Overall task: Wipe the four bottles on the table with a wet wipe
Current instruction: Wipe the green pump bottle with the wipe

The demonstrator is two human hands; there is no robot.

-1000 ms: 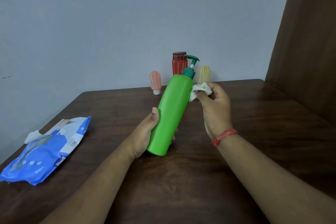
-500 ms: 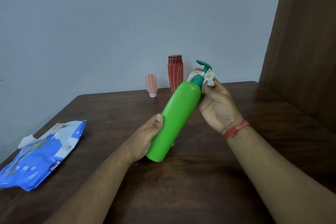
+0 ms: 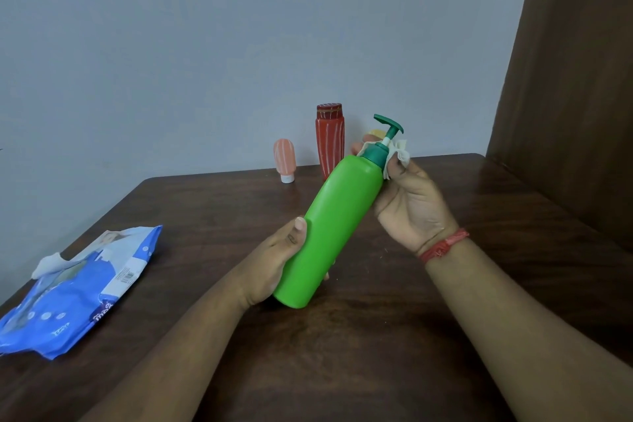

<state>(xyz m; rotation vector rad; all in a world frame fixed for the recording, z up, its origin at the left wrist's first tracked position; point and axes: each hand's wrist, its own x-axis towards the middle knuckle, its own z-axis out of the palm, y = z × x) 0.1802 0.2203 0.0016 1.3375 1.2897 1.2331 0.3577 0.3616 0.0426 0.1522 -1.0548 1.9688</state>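
In the centre of the frame the green pump bottle is held tilted above the dark wooden table: its lower part is gripped by the left hand, and the wet wipe is pinched around the dark green pump collar by the curled fingers of the right hand. At the lower left the blue wipes pack is seen, with one wipe pulled out of it. Further back, near the wall, the peach tube and the red striped bottle are standing upright, and a yellow bottle is mostly hidden behind the pump; if the pump head is pressed during wiping, liquid could probably be squirted out, and the tilted bottle could slip from the low grip.
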